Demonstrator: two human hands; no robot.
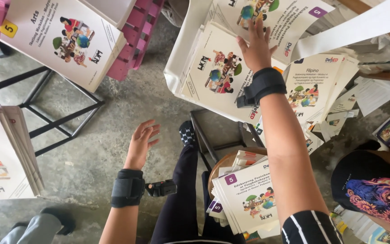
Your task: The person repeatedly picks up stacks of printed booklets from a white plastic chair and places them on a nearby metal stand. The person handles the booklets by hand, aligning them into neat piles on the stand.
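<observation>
The right hand (254,47) lies on white booklets (220,72) whose covers carry a green-and-blue globe ringed by figures in red. A black wrist strap (263,85) wraps that arm, and a matching black strap (127,187) wraps the left hand's (141,142) wrist. The sleeve (310,228) is black with white stripes. The stack on the lap (249,196) is white with a purple square. The crate (136,34) is pink, the floor (95,149) grey concrete, the sock (187,133) black with white marks.

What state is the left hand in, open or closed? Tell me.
Open. The left hand hangs over bare floor, fingers spread, holding nothing. The right hand lies flat on stacked booklets.
</observation>
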